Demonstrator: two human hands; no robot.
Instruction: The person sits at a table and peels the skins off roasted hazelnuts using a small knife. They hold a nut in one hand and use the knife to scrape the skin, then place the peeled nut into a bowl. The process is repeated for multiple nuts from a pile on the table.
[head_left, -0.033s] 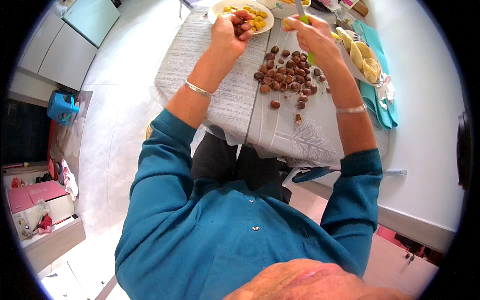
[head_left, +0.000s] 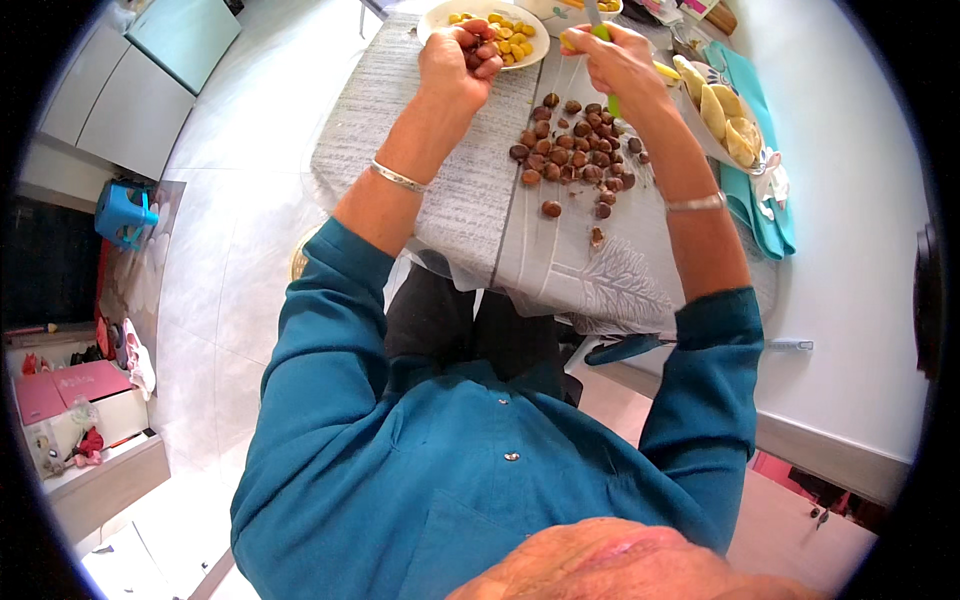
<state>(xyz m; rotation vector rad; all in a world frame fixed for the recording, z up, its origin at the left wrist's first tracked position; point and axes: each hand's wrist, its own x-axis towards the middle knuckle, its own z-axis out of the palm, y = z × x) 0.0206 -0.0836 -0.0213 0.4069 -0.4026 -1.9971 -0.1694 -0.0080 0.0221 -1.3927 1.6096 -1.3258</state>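
My left hand (head_left: 458, 68) is closed round brown chestnut shell at the front left rim of a white plate (head_left: 432, 18). Peeled yellow chestnuts (head_left: 517, 38) lie on that plate. In my right hand (head_left: 622, 68) is a knife (head_left: 601, 32) with a green handle, its blade pointing away from me. Something small and yellow, perhaps a piece of peeled chestnut, shows at the right fingertips. Between my forearms, a loose heap of brown unpeeled chestnuts (head_left: 577, 158) covers part of the table.
A bowl (head_left: 545, 10) stands behind the plate. On the right are a dish of pale folded dough pieces (head_left: 728, 110), a teal cloth (head_left: 775, 225) and a yellow-handled tool (head_left: 666, 70). The table's near edge (head_left: 470, 272) lies below my wrists. A blue stool (head_left: 122, 215) stands far left.
My right hand has shifted slightly left and away from me with the knife. The fingers of my left hand have moved a little over the chestnut.
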